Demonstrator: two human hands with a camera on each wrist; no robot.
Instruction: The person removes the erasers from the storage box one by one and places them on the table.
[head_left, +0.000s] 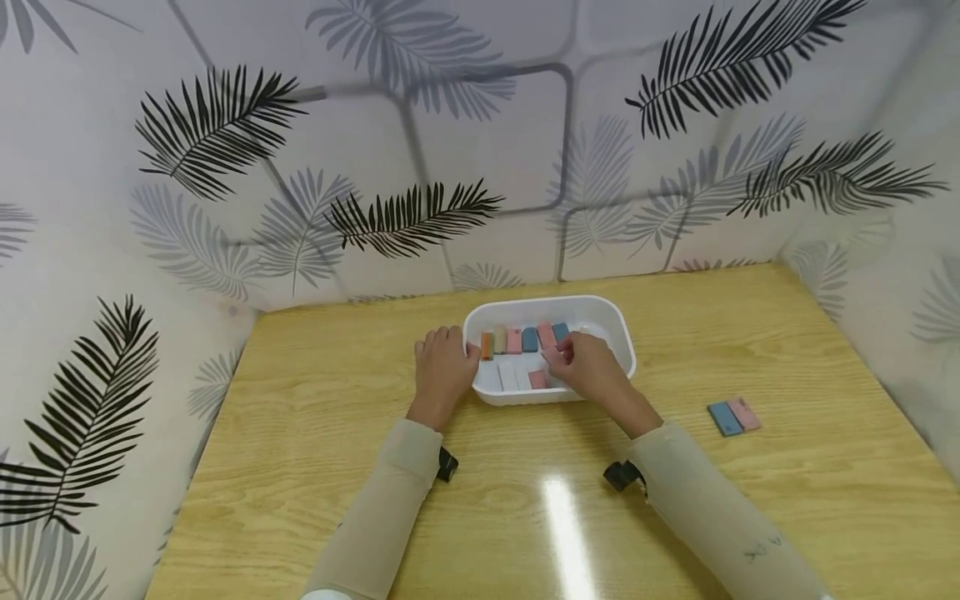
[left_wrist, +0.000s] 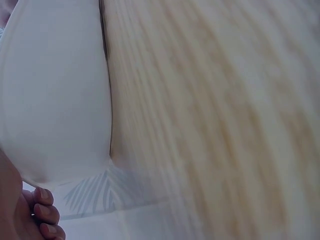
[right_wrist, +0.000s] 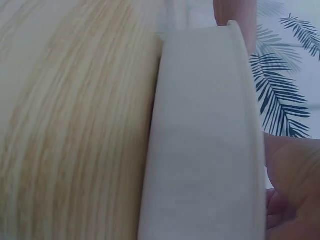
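A white plastic tray sits on the wooden table, holding small erasers. Along its back half runs a row of them, among them an orange eraser, a pink eraser and a blue eraser. White erasers and another pink one lie in the front half. My left hand grips the tray's left rim, thumb over the edge. Inside the tray, at the right, my right hand pinches a pink eraser between thumb and fingers. Both wrist views mainly show the tray's outer wall.
To the right of the tray, a blue eraser and a pink eraser lie side by side on the table. Leaf-patterned wall covering stands behind the table and at both sides.
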